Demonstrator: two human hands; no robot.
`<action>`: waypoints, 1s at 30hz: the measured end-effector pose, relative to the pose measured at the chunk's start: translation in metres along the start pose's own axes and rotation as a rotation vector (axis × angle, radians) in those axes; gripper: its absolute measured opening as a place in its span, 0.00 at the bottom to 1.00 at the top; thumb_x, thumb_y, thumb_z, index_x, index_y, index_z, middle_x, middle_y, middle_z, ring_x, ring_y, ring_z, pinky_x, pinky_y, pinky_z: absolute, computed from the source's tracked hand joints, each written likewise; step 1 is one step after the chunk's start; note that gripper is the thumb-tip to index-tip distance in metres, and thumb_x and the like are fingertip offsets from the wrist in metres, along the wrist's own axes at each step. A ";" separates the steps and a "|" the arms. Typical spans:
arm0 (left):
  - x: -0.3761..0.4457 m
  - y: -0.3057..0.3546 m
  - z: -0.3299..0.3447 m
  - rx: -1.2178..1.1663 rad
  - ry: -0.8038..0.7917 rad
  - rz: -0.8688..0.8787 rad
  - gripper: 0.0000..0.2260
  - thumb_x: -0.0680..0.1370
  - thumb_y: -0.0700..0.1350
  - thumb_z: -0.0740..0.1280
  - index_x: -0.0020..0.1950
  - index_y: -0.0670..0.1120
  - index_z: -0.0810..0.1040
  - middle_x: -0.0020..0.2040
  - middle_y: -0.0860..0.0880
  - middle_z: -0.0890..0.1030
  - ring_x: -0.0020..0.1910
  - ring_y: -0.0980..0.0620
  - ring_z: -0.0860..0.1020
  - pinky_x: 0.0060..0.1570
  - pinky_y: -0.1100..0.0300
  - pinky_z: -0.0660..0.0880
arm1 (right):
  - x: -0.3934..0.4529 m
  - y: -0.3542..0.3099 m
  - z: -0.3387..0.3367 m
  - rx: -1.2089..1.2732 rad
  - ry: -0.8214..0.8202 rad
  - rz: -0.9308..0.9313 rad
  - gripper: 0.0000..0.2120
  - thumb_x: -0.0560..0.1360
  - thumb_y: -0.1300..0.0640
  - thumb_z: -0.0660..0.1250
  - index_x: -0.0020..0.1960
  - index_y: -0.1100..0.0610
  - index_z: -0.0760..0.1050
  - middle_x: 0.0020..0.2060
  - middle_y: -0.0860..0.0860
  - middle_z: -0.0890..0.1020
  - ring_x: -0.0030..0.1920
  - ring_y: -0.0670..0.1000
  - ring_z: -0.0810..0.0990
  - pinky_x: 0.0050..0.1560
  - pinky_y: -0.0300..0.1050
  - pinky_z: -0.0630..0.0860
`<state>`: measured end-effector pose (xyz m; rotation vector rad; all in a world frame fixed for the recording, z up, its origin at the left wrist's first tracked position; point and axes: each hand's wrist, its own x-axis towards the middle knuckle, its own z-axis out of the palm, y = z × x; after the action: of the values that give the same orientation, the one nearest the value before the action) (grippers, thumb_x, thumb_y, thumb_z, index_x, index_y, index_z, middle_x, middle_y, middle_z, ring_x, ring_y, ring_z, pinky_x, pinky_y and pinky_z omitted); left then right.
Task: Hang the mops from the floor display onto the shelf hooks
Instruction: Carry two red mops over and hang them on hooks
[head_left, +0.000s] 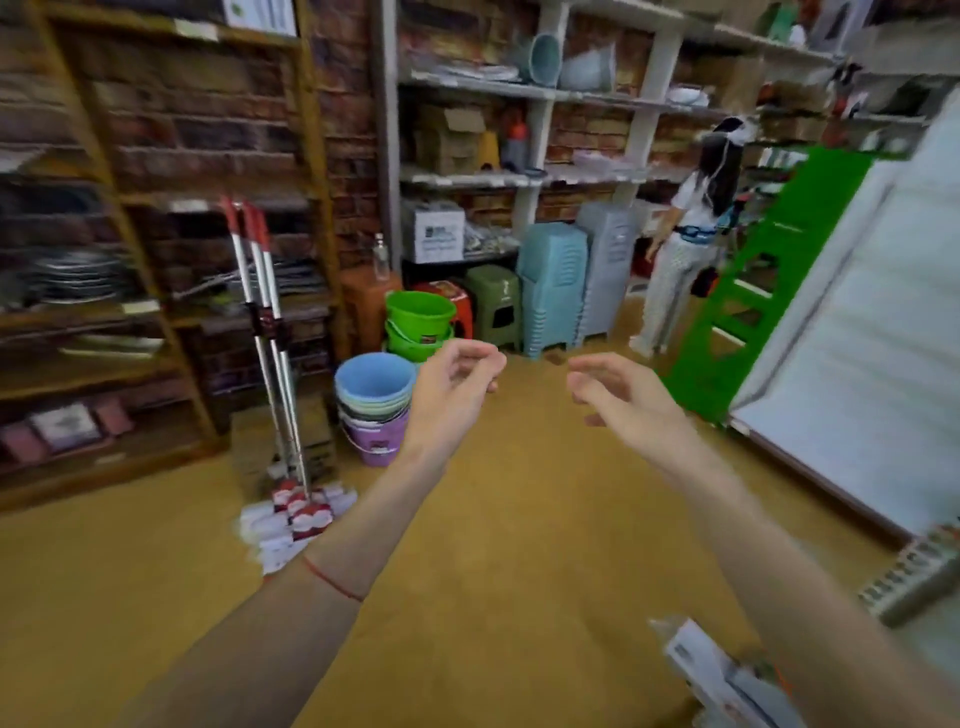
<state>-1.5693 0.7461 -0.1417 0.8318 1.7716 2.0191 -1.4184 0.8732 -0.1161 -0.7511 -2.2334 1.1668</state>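
Both hands are raised in front of the camera over the tan floor (519, 519), and neither holds or touches anything. The left hand (452, 387) has its fingers loosely curled, the thumb tip near the forefinger with nothing between them; a thin red thread (332, 579) circles its forearm. The right hand (618, 397) is relaxed too, fingers half bent and spread a little, palm turned inward toward the other hand. The two hands are apart, with bare floor showing between them.

The mops (270, 332) stand to the left of the left hand, well apart from it. There are three, bunched together, with shiny metal poles, red grips at the top and dark label bands around the middle. They lean against the front of a wooden shelf unit (130, 249), their tops near one of its upper boards. Their flat white heads (298, 512), wrapped in red-and-white packaging, rest on the floor just in front of that unit's bottom edge.

Just beside the mop poles, on the floor, is a stack of buckets (374, 405) with a blue one on top and a purple one at the bottom; behind it sit green buckets (420, 314). Further back, stacked plastic stools (553, 286) stand under a white shelf rack (535, 135) along the brick wall. Another person (685, 244) stands at the far right end of that rack, next to a green rack (769, 280). The picture is blurred throughout.
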 end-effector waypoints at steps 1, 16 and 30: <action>0.007 -0.005 -0.018 0.012 0.032 -0.012 0.03 0.81 0.41 0.70 0.48 0.47 0.80 0.45 0.44 0.83 0.40 0.51 0.80 0.42 0.61 0.75 | 0.014 -0.002 0.019 0.015 -0.036 -0.008 0.12 0.81 0.50 0.68 0.63 0.51 0.79 0.54 0.46 0.84 0.58 0.47 0.82 0.65 0.56 0.79; 0.133 -0.086 -0.178 0.260 0.465 -0.144 0.03 0.80 0.47 0.70 0.50 0.51 0.84 0.46 0.48 0.87 0.48 0.49 0.85 0.55 0.45 0.83 | 0.206 0.001 0.226 0.196 -0.512 -0.031 0.15 0.80 0.50 0.70 0.66 0.51 0.77 0.53 0.45 0.85 0.53 0.43 0.82 0.49 0.39 0.77; 0.359 -0.117 -0.259 0.370 0.663 -0.153 0.06 0.79 0.50 0.70 0.53 0.50 0.83 0.48 0.49 0.87 0.48 0.52 0.86 0.54 0.49 0.83 | 0.470 -0.023 0.348 0.213 -0.708 -0.095 0.15 0.80 0.47 0.69 0.65 0.47 0.75 0.58 0.48 0.83 0.58 0.48 0.81 0.60 0.51 0.78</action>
<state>-2.0233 0.7768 -0.1953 0.0792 2.5235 2.0301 -1.9897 0.9812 -0.1878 -0.1395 -2.5784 1.7875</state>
